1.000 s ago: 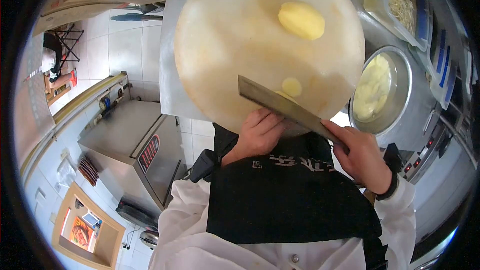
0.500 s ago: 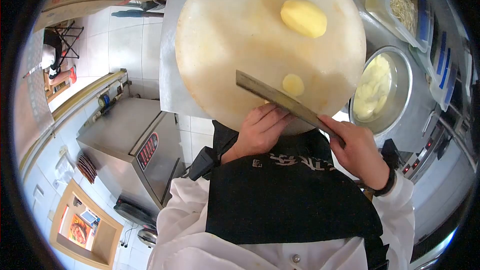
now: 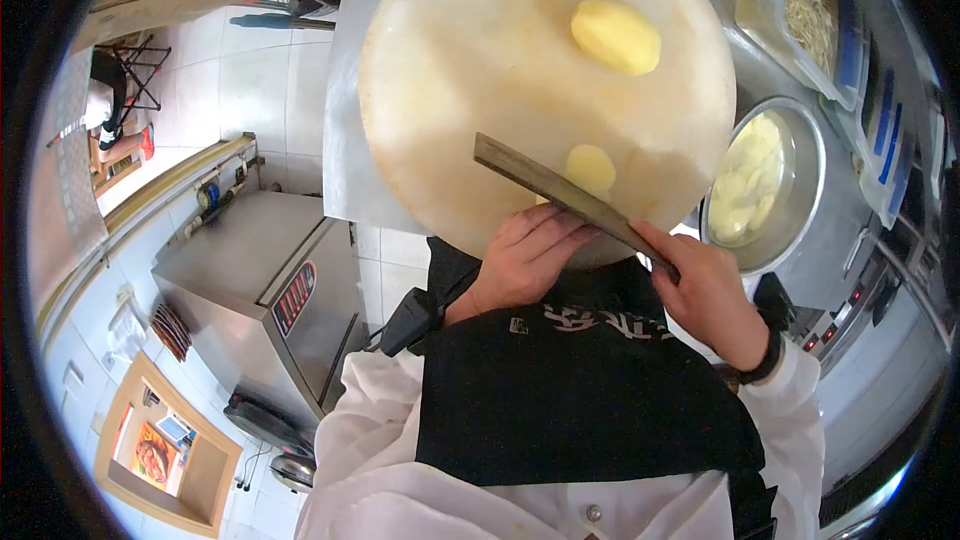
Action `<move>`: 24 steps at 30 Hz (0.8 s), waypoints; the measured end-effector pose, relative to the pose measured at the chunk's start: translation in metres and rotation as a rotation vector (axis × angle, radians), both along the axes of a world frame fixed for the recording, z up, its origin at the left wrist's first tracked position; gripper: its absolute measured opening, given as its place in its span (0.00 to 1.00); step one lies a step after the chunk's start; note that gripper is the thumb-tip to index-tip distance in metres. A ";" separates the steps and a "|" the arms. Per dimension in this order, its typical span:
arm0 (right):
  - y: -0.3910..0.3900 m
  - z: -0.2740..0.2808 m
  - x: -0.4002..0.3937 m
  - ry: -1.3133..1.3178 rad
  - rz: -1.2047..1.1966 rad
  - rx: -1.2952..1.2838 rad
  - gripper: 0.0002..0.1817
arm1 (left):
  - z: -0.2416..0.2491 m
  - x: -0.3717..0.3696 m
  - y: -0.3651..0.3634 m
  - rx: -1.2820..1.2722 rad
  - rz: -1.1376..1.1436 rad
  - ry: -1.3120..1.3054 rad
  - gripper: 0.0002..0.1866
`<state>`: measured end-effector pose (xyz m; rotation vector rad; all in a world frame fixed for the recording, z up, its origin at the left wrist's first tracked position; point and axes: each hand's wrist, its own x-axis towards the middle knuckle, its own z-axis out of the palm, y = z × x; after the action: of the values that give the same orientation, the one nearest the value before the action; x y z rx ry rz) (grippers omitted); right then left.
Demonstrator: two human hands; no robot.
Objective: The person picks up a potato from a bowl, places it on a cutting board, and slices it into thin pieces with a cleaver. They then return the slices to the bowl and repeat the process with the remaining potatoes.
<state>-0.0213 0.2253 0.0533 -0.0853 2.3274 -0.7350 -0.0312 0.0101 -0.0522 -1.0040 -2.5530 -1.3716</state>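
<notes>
My right hand (image 3: 708,290) grips the handle end of a cleaver (image 3: 560,190), its broad blade seen nearly edge-on and slanting over the round cutting board (image 3: 450,70). My left hand (image 3: 530,255) is closed with bent fingers against the near side of the blade, on a peeled potato mostly hidden beneath them; a small yellow bit shows by the fingertips. A thin pale potato slice (image 3: 590,168) lies just beyond the blade. Farther up the board rests a whole peeled potato (image 3: 617,36).
To the right, a metal bowl (image 3: 818,180) holds peeled potatoes in liquid. Plastic tubs (image 3: 845,90) with blue edges stand behind it, one with pale shreds (image 3: 808,15). A steel appliance (image 3: 250,280) stands at left. A seated person's leg (image 3: 125,145) shows far left.
The blade and my right hand have shifted slightly up and left against the board. My left hand keeps its place by the blade. The whole potato stays put; the view has moved a little.
</notes>
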 end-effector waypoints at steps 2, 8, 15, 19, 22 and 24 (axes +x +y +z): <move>0.002 -0.013 0.002 0.071 -0.039 -0.046 0.28 | 0.003 -0.004 0.003 -0.012 -0.015 -0.012 0.13; 0.008 0.030 -0.001 -0.037 0.014 -0.020 0.28 | -0.043 0.040 -0.007 0.113 -0.021 -0.444 0.17; -0.002 -0.012 0.001 0.118 -0.006 -0.051 0.29 | -0.004 0.001 -0.001 0.043 -0.006 0.033 0.15; 0.004 0.001 0.000 0.091 -0.042 -0.073 0.28 | -0.005 0.001 -0.002 0.025 -0.009 0.028 0.15; 0.006 0.031 -0.004 -0.029 0.033 -0.024 0.26 | -0.028 0.023 -0.007 0.061 -0.017 -0.086 0.15; 0.004 0.034 -0.003 -0.039 0.021 -0.013 0.26 | -0.030 0.024 -0.007 0.082 -0.039 -0.213 0.15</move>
<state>-0.0247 0.2292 0.0875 -0.1006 2.2817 -0.7352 -0.0068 0.0035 -0.0822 -0.9466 -2.6081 -1.6628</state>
